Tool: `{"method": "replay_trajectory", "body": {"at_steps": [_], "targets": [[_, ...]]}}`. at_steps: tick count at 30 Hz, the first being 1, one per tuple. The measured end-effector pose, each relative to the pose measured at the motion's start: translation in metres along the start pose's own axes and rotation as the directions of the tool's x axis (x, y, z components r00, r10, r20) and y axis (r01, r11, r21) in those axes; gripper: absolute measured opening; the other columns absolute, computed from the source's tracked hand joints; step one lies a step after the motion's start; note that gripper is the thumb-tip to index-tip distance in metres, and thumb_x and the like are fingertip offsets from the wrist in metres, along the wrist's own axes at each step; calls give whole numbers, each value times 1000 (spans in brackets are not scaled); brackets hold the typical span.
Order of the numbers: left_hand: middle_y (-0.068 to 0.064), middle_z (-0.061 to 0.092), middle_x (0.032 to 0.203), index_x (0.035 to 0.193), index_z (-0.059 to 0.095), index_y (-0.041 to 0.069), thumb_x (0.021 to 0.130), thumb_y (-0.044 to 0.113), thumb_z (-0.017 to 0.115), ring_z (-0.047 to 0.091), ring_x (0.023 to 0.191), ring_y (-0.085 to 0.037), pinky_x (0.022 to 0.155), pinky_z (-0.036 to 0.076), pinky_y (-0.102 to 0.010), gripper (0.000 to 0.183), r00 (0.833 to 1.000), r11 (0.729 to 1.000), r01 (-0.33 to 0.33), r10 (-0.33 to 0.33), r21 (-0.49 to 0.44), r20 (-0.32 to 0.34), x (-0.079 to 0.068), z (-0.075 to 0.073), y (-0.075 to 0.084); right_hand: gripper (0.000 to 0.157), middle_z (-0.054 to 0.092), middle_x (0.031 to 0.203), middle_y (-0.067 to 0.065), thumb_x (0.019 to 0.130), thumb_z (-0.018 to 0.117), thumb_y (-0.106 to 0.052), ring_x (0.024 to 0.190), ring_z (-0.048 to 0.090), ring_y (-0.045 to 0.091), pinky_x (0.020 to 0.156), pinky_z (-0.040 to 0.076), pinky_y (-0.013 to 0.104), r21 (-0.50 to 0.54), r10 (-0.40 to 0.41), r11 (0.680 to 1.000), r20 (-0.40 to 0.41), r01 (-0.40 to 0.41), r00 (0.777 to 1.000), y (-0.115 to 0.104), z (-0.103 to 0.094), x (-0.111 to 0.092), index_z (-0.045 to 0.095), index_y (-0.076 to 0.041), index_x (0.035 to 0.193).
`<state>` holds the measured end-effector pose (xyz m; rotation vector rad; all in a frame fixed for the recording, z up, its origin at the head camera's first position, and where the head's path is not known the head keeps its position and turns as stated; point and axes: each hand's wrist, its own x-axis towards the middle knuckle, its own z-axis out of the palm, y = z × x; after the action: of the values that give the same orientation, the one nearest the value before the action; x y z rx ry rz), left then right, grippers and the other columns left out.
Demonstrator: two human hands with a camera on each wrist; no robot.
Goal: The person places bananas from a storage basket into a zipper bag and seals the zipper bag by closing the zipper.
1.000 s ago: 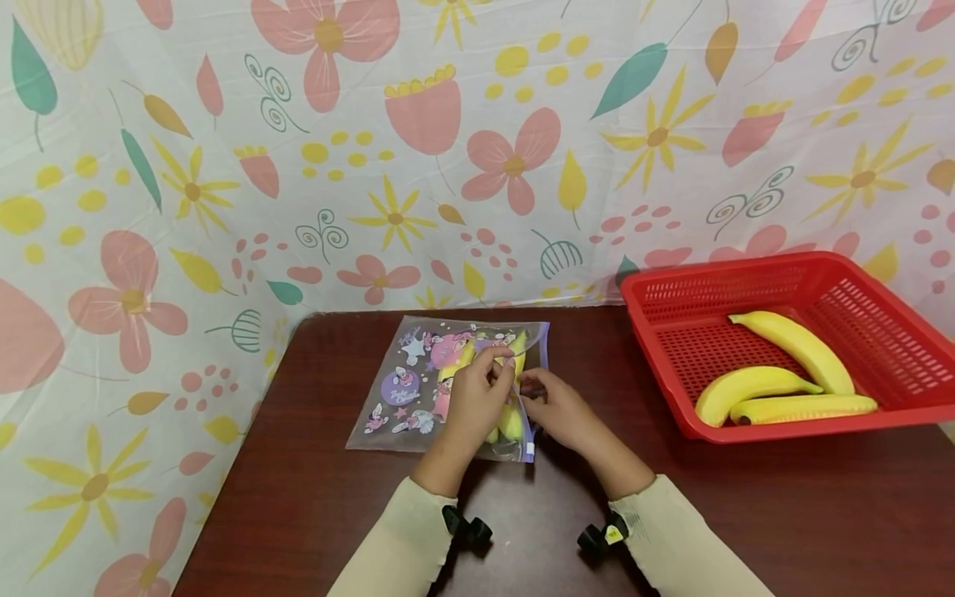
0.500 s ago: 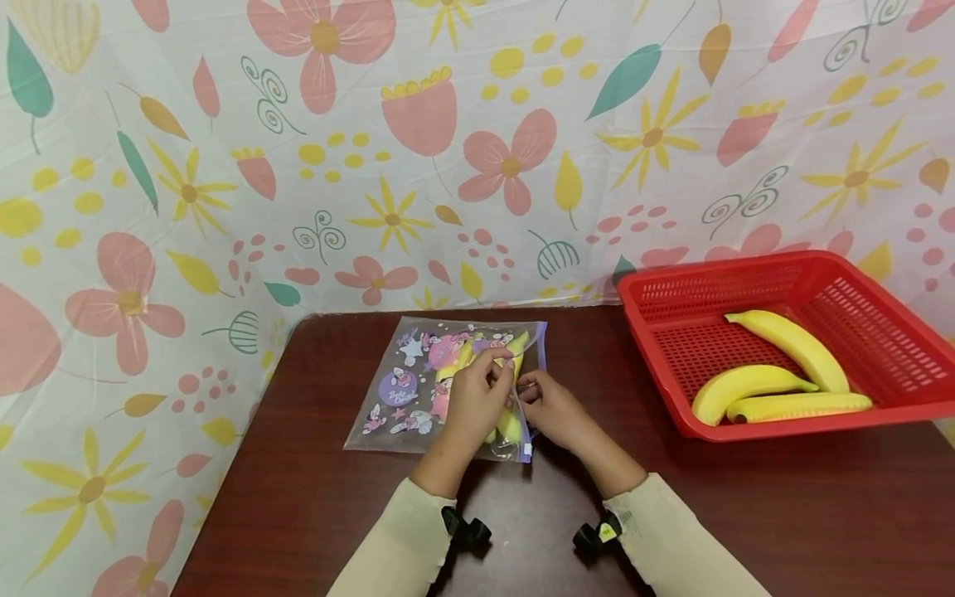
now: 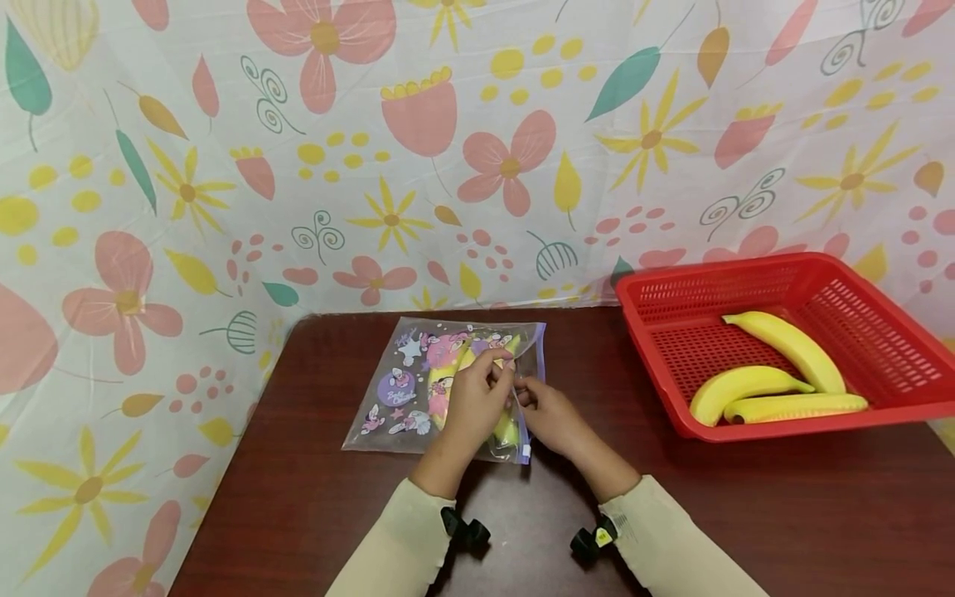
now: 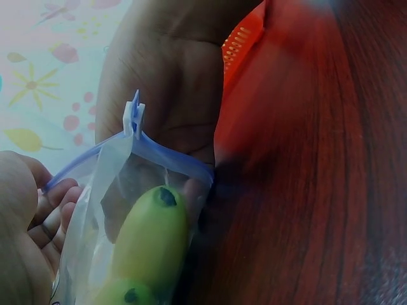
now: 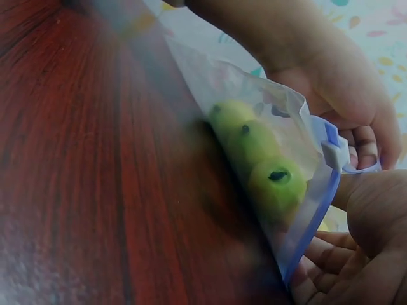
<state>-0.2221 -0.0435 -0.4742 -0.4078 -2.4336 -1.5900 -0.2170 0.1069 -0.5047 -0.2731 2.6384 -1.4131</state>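
the clear zip bag [image 3: 421, 369] lies flat on the table [image 3: 291, 514], just left of the frame's centre, its purple-edged mouth facing right; several bananas [image 5: 278, 184] lie inside, stem ends toward that mouth; the slider [image 5: 335, 154] sits at its near end; the left hand [image 3: 480, 398] pinches the bag's upper lip, and the right hand [image 3: 552, 416] grips the lower lip, the hands close together; the step in hand seems to be managing the bag's mouth; the next move probably calls for lining up both lips; at right, a red basket [image 3: 651, 356] holds three loose bananas [image 3: 789, 347]
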Motion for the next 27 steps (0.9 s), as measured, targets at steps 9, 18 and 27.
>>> {"method": "replay_trajectory", "body": {"at_steps": [9,18,27], "targets": [[-5,65,67,117,68,5,101,18,59,58,47,-7,45,50,-23,23,1000,1000,9,-9,-6,0,0,1,1,24,72,99,11,91,58,-4,91,65,20,78,53,32,17,-21,1000,-2,21,1000,1,0,1,67,-6,113],[-3,65,67,118,68,5,101,18,59,57,47,-4,44,49,-22,23,1000,1000,8,-7,22,-4,-1,2,0,24,73,101,11,87,59,0,91,66,20,80,55,33,30,-15,999,-18,15,1000,0,0,1,69,-7,108],[-3,65,68,118,68,5,101,17,59,56,46,-2,43,49,-22,23,1000,1000,7,-7,22,-3,-1,3,-1,24,74,95,8,85,62,0,84,63,16,75,52,30,17,-18,1000,-26,18,1000,0,1,2,71,-8,105]]}}
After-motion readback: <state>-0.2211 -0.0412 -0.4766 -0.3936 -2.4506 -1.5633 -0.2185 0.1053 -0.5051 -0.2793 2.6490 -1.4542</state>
